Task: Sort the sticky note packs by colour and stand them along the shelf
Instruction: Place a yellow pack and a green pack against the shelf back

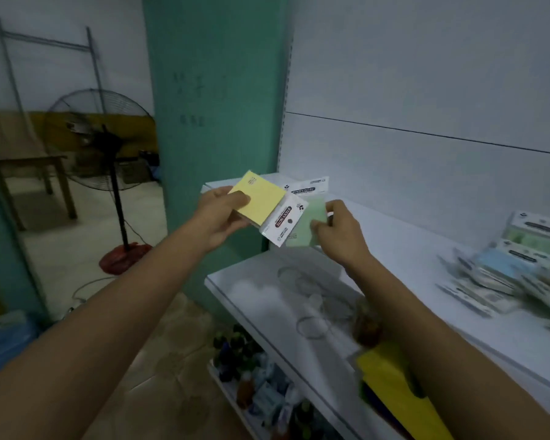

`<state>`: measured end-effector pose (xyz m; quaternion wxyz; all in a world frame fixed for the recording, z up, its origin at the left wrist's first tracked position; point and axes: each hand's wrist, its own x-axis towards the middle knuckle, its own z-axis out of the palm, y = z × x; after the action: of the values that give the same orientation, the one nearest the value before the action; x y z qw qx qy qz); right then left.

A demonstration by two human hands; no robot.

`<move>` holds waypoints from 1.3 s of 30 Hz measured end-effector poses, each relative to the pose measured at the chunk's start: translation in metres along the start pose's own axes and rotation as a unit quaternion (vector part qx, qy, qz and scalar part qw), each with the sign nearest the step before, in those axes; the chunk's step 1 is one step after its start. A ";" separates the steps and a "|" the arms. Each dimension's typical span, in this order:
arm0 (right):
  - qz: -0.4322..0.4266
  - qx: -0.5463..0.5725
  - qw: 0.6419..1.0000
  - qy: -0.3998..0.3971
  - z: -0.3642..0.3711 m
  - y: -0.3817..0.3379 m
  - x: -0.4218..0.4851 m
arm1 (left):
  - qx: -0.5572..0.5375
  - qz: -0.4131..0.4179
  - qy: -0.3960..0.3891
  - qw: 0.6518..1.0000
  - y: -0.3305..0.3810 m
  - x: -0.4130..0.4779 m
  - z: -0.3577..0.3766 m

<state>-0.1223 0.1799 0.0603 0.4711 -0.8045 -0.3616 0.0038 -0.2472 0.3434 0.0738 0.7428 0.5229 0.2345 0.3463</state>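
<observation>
A yellow pack (261, 198) is pinched by the left hand (219, 214), a green pack (313, 209) (over the shelf (410, 249) at its left end) by the right hand (340, 233).

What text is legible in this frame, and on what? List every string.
"STICK NOTE": white header card of the yellow pack in the left hand.
Fine print on that card: too small to read.
Header card above the green pack in the right hand: blurred.
Labels on the heap of packs on the shelf: blurred.
Faint marks on the green pillar: unreadable.
</observation>
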 end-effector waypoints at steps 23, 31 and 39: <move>0.109 0.457 0.865 -0.176 0.236 -0.089 0.111 | -0.061 0.060 0.179 0.980 0.020 0.110 -0.172; 0.070 0.404 0.903 -0.128 0.249 -0.075 0.206 | 0.086 0.085 0.092 0.988 0.034 0.200 -0.177; 0.035 0.271 0.962 -0.027 0.193 -0.006 0.260 | 0.173 0.077 -0.023 0.982 0.001 0.294 -0.107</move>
<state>-0.0012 0.4797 0.0447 0.6612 -0.6583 -0.3316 0.1398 -0.1323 0.6324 0.0420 0.6172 0.6678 0.2327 0.3449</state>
